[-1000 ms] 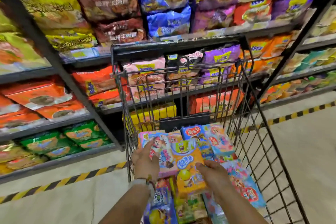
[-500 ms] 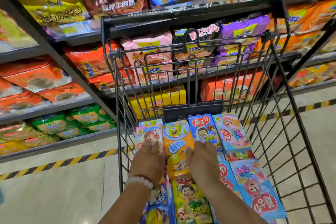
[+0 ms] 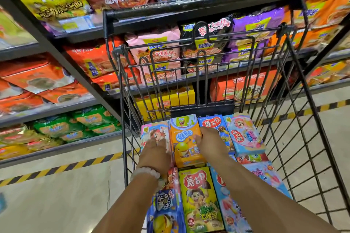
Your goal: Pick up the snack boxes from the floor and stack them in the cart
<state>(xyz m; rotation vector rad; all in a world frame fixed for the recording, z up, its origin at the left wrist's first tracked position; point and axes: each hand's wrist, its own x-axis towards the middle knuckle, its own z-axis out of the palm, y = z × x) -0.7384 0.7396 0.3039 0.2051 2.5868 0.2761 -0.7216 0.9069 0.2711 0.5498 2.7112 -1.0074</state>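
Both hands flank the orange box [image 3: 186, 142] in the row at the cart's [image 3: 312, 138] far end — left hand [image 3: 156, 150] flat, fingers straight, on the pink box [image 3: 155, 134] beside it; right hand [image 3: 211, 141] curled against its right edge. The step likely needs an even inward squeeze, then a press down — flush with its neighbours.

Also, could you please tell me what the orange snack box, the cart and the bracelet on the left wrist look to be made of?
Orange snack box: printed cardboard, probably; flat faces, crisp folded edges, slight sheen.
Cart: dark metal wire, likely coated; thin welded grid, with a black, seemingly plastic handle bar.
Bracelet: round pale beads, smooth and glossy; stone, glass or plastic, the look leaves it open.
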